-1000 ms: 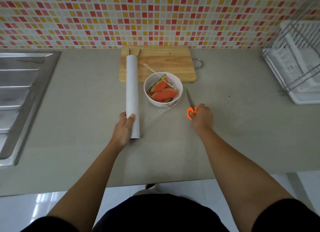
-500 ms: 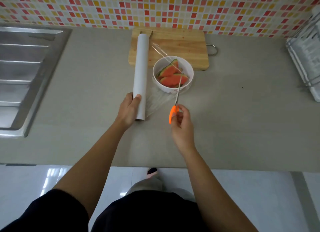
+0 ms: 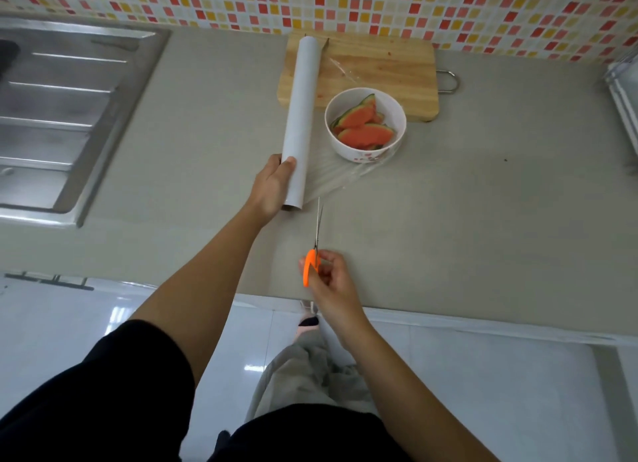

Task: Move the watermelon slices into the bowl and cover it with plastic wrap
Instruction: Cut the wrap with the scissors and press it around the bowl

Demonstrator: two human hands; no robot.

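A white bowl holding watermelon slices stands on the grey counter, just in front of the wooden cutting board. A long white roll of plastic wrap lies to the bowl's left, and a clear sheet stretches from it over and around the bowl. My left hand grips the near end of the roll. My right hand holds orange-handled scissors near the counter's front edge, blades pointing toward the sheet's near edge.
A steel sink with a drainboard fills the left side. A white dish rack sits at the right edge. The tiled wall runs behind the board. The counter's front edge is close to my right hand.
My right hand picked the scissors up from the counter right of the bowl and drew them back toward the front edge, below the roll's near end. The left hand stays on the roll.
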